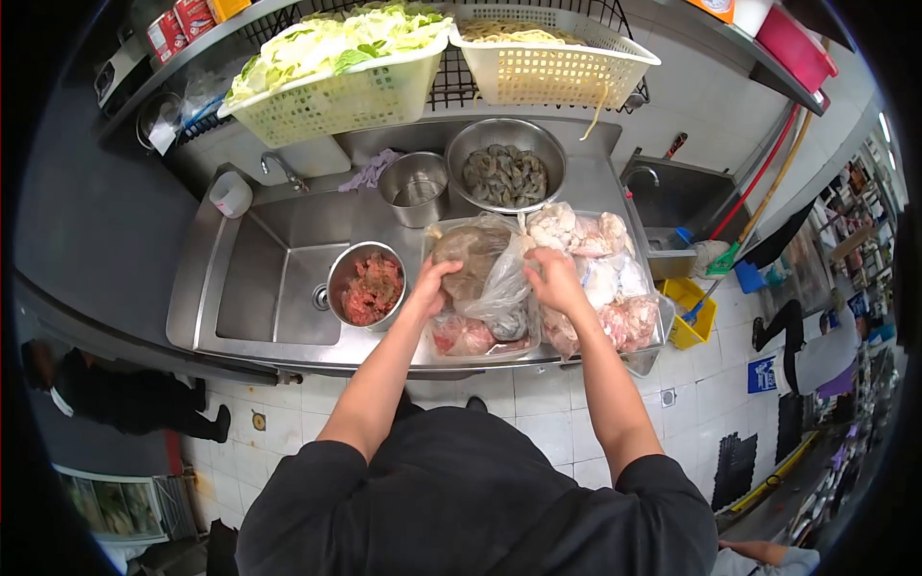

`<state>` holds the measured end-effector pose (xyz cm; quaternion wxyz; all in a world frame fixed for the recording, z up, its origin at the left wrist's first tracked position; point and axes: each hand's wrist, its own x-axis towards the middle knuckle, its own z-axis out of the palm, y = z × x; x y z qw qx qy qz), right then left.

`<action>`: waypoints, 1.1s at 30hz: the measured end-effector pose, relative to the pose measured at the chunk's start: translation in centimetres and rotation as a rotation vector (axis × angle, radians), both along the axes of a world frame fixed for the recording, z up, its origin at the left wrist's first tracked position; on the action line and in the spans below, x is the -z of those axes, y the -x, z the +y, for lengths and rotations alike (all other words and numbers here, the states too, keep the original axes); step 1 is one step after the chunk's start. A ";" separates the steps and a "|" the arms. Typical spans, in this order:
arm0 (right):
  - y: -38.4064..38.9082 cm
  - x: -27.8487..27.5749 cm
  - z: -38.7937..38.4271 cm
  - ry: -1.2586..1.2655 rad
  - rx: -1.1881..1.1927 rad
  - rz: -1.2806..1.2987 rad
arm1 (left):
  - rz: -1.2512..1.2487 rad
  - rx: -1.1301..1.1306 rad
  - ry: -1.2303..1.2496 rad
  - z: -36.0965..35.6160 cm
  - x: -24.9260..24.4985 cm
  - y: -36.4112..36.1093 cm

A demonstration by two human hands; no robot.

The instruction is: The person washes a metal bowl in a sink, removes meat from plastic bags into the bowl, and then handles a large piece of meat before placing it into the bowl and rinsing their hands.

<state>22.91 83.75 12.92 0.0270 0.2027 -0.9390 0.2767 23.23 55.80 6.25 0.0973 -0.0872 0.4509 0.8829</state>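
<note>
A clear plastic bag [471,259] with greyish-brown contents lies in a clear tub [523,353] on the steel counter. My left hand [437,284] grips the left side of this bag. My right hand [554,276] is closed on its loose plastic at the right. Below it in the tub lie a bag of pink meat [463,336] and a smaller greyish bag [509,324]. To the right, beside my right hand, bags of pale, pinkish raw meat [624,322] fill another clear tub.
A pot of ground meat [372,290] stands by the sink [274,283]. Behind are an empty steel pot [415,197] and a bowl of shrimp [507,134]. Baskets of cut cabbage [336,106] and noodles [547,82] sit above. A yellow bucket [706,331] stands right; other people are nearby.
</note>
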 end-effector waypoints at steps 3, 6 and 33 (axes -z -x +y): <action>-0.3 -2.0 -1.0 0.267 -0.019 0.220 | 0.104 -0.018 0.058 -2.5 -2.1 -1.4; 0.3 -4.9 -2.9 0.370 -0.121 0.165 | 0.276 -0.009 0.127 -4.5 -5.9 -2.7; 0.4 2.8 -7.3 0.471 -0.087 -0.536 | 0.295 0.358 0.692 -5.0 -2.8 -2.6</action>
